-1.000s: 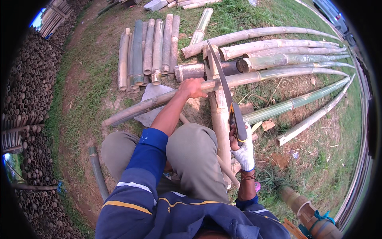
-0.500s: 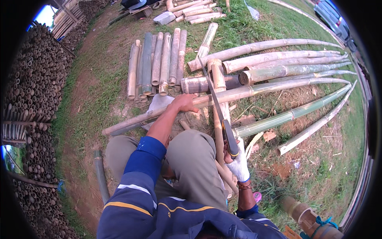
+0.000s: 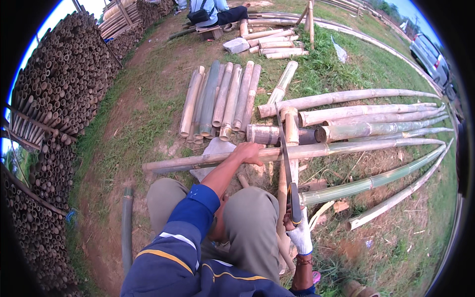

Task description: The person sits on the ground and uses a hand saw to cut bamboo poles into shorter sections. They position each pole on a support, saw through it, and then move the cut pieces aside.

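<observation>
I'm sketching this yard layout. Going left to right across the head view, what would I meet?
Stacked bamboo pile → row of short cut bamboo → left hand on a long pole → saw blade → parked car.

Matt dry bamboo pole (image 3: pixel 346 146), dull metal saw blade (image 3: pixel 284 143), white knitted cloth glove (image 3: pixel 302 236)

One view only, from the camera on my head, left of a pair. It faces forward and down over my knees (image 3: pixel 247 222) to the ground. My forearms enter from the lower edge, close to the lens. The fisheye bends the poles (image 3: pixel 346 99) toward the rim; stacked bamboo (image 3: pixel 59 99) curves along the left.
</observation>
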{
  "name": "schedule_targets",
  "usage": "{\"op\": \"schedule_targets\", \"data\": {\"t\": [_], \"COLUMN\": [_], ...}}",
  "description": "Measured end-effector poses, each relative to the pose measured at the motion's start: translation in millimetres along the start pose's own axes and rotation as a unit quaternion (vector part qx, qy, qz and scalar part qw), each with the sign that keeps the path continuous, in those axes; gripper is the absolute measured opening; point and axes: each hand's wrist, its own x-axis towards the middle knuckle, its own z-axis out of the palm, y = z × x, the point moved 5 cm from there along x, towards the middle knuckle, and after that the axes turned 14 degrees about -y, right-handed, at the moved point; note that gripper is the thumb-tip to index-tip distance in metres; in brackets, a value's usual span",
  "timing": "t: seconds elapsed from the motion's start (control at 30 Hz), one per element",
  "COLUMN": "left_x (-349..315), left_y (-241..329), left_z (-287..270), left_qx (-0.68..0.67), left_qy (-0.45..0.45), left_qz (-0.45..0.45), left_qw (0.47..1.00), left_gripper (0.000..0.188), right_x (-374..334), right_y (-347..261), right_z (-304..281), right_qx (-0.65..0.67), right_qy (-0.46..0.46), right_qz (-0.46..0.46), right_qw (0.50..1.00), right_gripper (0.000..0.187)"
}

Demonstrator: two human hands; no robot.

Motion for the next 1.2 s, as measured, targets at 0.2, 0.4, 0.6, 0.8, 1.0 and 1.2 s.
{"op": "schedule_targets", "data": {"t": [0.2, 0.4, 0.6, 0.8, 1.0, 1.2], "left_x": [5, -8, -1, 8, 10, 3], "left_y": [-1, 4, -5, 8, -7, -4], "left_z": [3, -6, 3, -8, -1, -2], "left_qx": [0.019, -0.005, -0.003, 0.001, 0.005, -0.008], "left_qy": [0.009, -0.039, 0.003, -0.025, -0.030, -0.013], "left_qz": [0.009, -0.011, -0.010, -0.017, -0.010, -0.010], "left_qw": [1.000, 0.999, 1.000, 1.000, 0.999, 1.000], "left_gripper": [0.081, 0.089, 0.078, 0.089, 0.095, 0.088], "right_x": [7, -78, -76, 138, 18, -90], "right_y": [-48, -38, -38, -17, -23, -31], "right_z": [11, 15, 15, -5, 15, 33], "right_qx": [-0.151, -0.169, -0.327, -0.119, -0.299, -0.234], "right_qy": [0.123, 0.095, 0.106, 0.058, 0.069, 0.092], "right_qz": [-0.029, 0.062, -0.025, -0.073, -0.052, 0.069], "right_qw": [0.980, 0.979, 0.939, 0.989, 0.950, 0.965], "right_gripper": [0.052, 0.060, 0.045, 0.070, 0.064, 0.067]}}
